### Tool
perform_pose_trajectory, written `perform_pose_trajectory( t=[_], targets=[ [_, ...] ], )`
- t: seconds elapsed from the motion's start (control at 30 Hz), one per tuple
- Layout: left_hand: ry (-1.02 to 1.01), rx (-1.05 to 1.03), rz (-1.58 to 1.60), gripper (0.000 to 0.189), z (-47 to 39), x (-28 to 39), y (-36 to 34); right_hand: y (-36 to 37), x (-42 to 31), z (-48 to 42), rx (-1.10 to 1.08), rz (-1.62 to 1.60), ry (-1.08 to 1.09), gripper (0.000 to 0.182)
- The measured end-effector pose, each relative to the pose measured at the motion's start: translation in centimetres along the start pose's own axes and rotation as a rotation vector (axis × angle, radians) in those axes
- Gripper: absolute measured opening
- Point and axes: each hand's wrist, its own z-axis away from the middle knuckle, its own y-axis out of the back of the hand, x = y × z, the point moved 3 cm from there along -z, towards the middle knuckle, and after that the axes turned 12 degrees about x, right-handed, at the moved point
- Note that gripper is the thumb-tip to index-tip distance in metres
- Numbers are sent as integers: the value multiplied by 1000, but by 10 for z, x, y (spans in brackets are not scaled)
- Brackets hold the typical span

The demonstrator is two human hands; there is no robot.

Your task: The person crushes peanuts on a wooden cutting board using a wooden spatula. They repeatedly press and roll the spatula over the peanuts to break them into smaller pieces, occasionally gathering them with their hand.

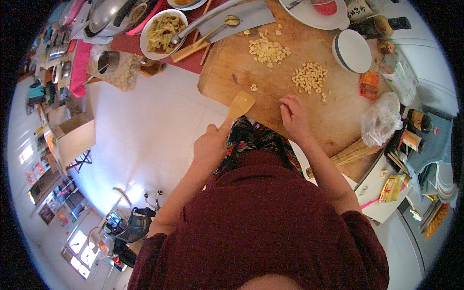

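Note:
My left hand (212,142) grips the handle of a wooden spatula (242,104), its flat blade over the near left edge of a large wooden board (224,65). My right hand (294,117), fingers curled, is at the board's near edge; whether its fingertips hold something small, I cannot tell. Beyond it lies a pile of whole peeled beans or nuts (310,77). Farther left is a heap of flattened, crushed pieces (268,50), and one flattened piece (253,87) lies alone near the spatula blade. A cleaver (239,23) lies at the far left, with a metal spoon (232,20) across it.
A bowl of cooked vegetables (165,34) stands at the upper left. On the right are a white bowl (352,50), a red packet (369,84), a clear plastic bag (381,119) and a straw brush (357,151). Bottles and a white plate (315,16) stand along the far side.

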Motion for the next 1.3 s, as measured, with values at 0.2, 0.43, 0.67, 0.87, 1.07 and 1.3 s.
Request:
perform_pose_trajectory(
  t=[0.2,0.43,0.67,0.87,1.07,1.3],
  targets=[
    [-59,31,-40,47,-44,33,-5,5,3,-6,38,31,29,12],
    [-144,226,-21,46,-61,40,13,12,-21,-39,63,-44,-44,13],
    [-185,332,-95,45,-64,51,35,-30,-39,-100,110,-73,-58,19],
    [-182,380,-83,43,-67,35,39,-52,-11,-128,106,-150,-135,17],
    [-124,376,-53,40,-69,25,40,-51,14,-132,129,-204,-177,16],
    [-97,395,-9,30,-68,13,36,-9,-11,-122,75,62,-123,13]
  ],
)
